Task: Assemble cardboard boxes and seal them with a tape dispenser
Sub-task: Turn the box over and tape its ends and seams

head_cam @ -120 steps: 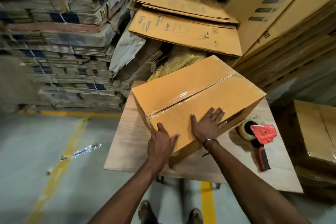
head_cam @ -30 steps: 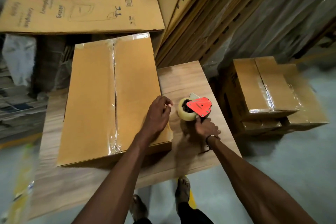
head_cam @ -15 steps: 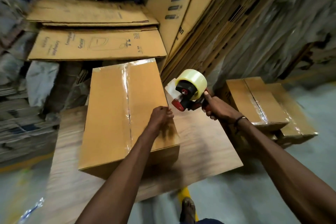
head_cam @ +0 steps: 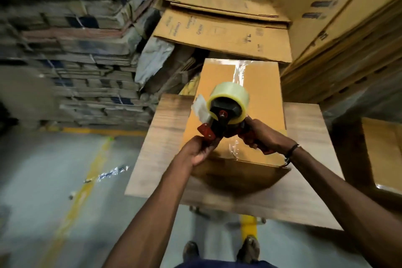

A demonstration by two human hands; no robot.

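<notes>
Both hands meet mid-frame above the closed tan cardboard box (head_cam: 256, 93), which lies on the pale wooden surface (head_cam: 304, 191) at centre, a clear strip already along its middle seam. I judge this the taping step, with the loose end being readied; next it must be pressed onto the box. Right hand (head_cam: 260, 136) grips the handle of the red tape dispenser with its clear roll (head_cam: 226, 111); left hand (head_cam: 201, 150) pinches its front end.
</notes>
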